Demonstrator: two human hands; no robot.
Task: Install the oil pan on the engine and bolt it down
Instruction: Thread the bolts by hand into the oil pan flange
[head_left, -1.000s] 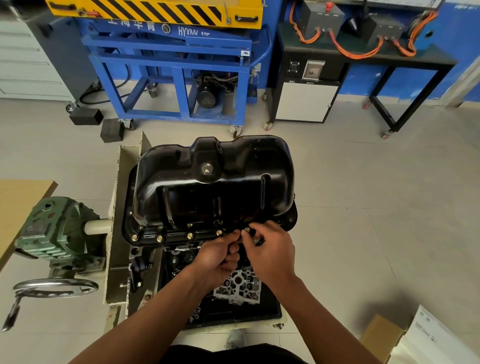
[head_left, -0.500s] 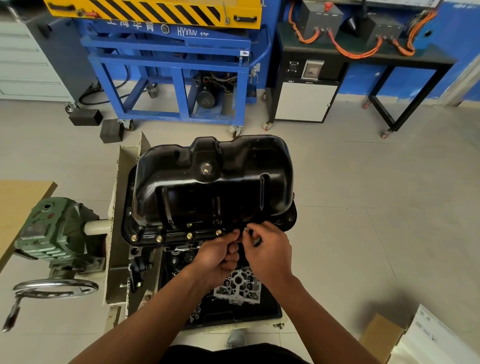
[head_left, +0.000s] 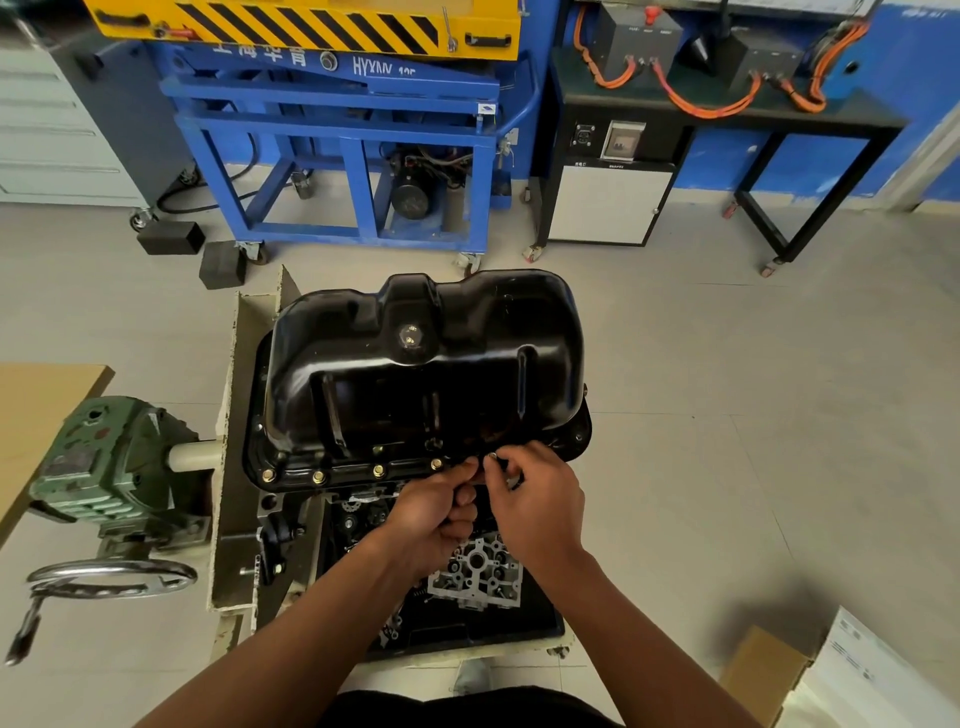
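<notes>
The black pan (head_left: 426, 364) sits in the middle of the frame, bottom up on the engine (head_left: 475, 569), which hangs in a cream stand (head_left: 228, 415). Along the pan's near flange, left of the hands, four seated bolts (head_left: 378, 471) show brass-coloured heads in a row. The right hand (head_left: 535, 504) pinches a small silvery bolt (head_left: 492, 456) between thumb and forefinger at the flange's near edge, just right of the last seated one. The left hand (head_left: 434, 514) is close beside it with its fingers curled toward the palm; whether they hold anything I cannot tell. At the left of the frame a green gearbox (head_left: 109, 462) joins the stand by a pale shaft, with a chrome handwheel (head_left: 111, 577) below it and the corner of a wooden desk (head_left: 36, 410) behind. Across the top stand a blue lift (head_left: 337, 130) with a yellow striped deck and a black desk (head_left: 831, 111) carrying boxes linked by orange cables (head_left: 696, 106). A cardboard box (head_left: 763, 670) lies at the lower right.
</notes>
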